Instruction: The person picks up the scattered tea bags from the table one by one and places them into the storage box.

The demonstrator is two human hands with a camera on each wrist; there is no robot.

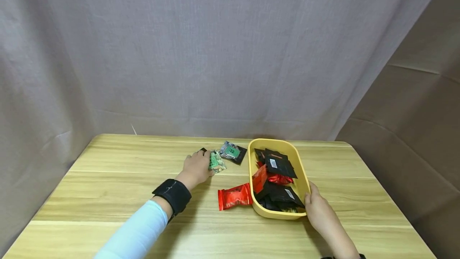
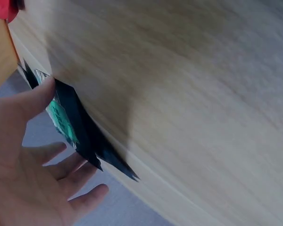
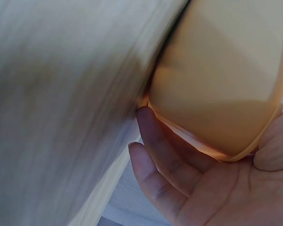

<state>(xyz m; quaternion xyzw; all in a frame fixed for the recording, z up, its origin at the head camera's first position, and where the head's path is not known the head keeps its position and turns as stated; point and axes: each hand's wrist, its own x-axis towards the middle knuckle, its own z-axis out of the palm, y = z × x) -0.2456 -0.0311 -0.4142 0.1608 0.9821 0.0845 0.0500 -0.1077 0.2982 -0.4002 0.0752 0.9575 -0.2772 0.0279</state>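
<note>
At the table's back, my left hand point(image 1: 197, 167) is at a small black packet with a green label point(image 1: 214, 160). In the left wrist view, the thumb point(image 2: 45, 94) lies on this packet point(image 2: 61, 120) and the fingers reach round its far edge, partly hidden by it. Just right of it lies a similar packet point(image 1: 231, 152), apart from the hand. My right hand point(image 1: 320, 209) holds the near right corner of a yellow bin point(image 1: 303, 171), thumb at the rim and fingers along the outside wall point(image 3: 217, 94). Black packets point(image 1: 280, 165) and red packets point(image 1: 259, 179) fill the bin.
A red wrapped packet point(image 1: 235, 197) lies on the wooden table point(image 1: 118, 183), against the bin's left side. Grey cloth point(image 1: 201, 59) hangs behind the table's back edge, and a brownish cloth point(image 1: 406, 131) hangs on the right.
</note>
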